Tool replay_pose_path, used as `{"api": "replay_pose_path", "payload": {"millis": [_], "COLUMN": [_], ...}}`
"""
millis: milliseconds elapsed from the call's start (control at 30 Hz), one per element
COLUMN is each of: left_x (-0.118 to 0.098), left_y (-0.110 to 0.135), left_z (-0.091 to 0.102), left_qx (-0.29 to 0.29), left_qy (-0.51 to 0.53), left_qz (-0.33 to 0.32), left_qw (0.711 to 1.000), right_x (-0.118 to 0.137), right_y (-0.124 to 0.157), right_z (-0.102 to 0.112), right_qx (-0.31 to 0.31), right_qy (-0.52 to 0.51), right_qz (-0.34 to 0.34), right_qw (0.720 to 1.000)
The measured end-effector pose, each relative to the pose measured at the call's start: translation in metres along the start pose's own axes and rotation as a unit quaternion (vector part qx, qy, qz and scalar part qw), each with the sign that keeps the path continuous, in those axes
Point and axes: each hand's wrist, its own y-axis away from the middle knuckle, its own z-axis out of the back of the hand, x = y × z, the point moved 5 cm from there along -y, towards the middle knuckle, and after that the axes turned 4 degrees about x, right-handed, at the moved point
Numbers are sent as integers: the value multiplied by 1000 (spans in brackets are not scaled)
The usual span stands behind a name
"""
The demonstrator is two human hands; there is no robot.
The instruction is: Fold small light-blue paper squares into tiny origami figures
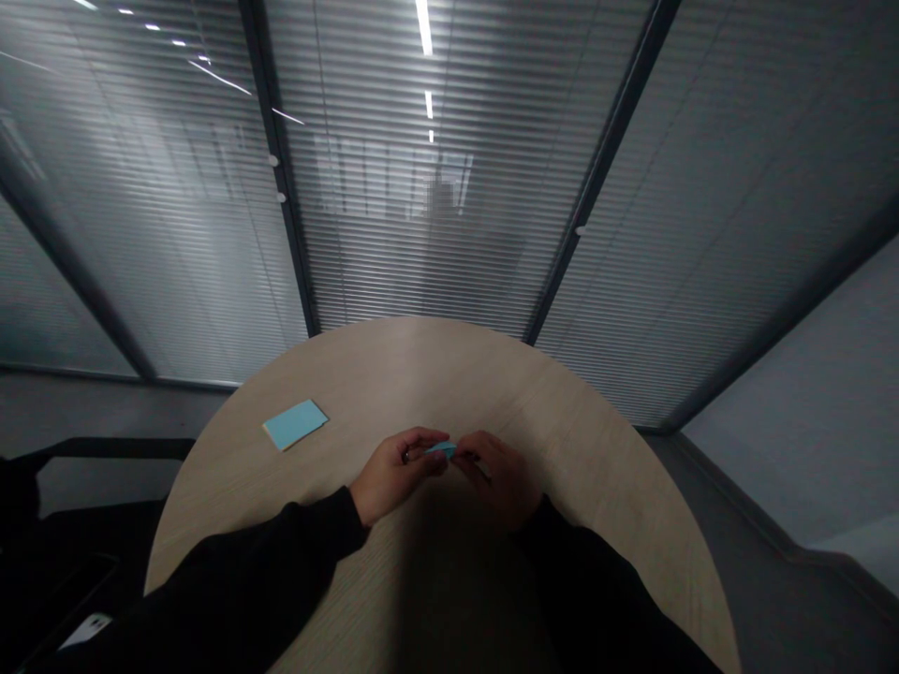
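My left hand (394,473) and my right hand (500,476) meet over the middle of a round wooden table (449,374). Both pinch a small light-blue folded piece of paper (442,449) between their fingertips, just above the tabletop. The fingers of each hand are closed on it, and most of the paper is hidden by them. A ring shows on a finger of the left hand. A stack of light-blue paper sheets (295,424) lies flat on the table to the left, well apart from the hands.
Glass walls with closed blinds (435,206) stand right behind the table's far edge. A dark chair (77,487) sits at the left. A white phone-like object (85,629) lies at the lower left. Grey floor runs along the right.
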Motion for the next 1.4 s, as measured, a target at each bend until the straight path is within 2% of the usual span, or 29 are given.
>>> {"api": "replay_pose_path", "payload": {"millis": [133, 333, 533, 800, 1000, 1200, 1400], "left_x": [2, 6, 12, 9, 11, 9, 11], "left_y": [0, 0, 2, 3, 5, 5, 2], "left_z": [-1, -4, -5, -8, -7, -9, -10], "left_qx": [7, 37, 67, 76, 77, 78, 69], "left_qy": [49, 110, 147, 165, 186, 180, 153], "left_qz": [19, 41, 44, 66, 79, 90, 81], "left_qw": [999, 992, 986, 981, 976, 976, 982], "right_x": [-1, -8, -7, -13, -12, -19, -30], "right_y": [0, 1, 2, 4, 2, 4, 8], "right_z": [2, 2, 0, -3, -2, -6, -15], "right_qx": [-7, -28, -5, -3, 10, 21, 43], "right_qy": [-70, -162, -175, -203, -218, -286, -374], "right_qz": [-11, -81, -95, -134, -139, -196, -243], "right_qw": [997, 983, 980, 970, 966, 938, 894]}}
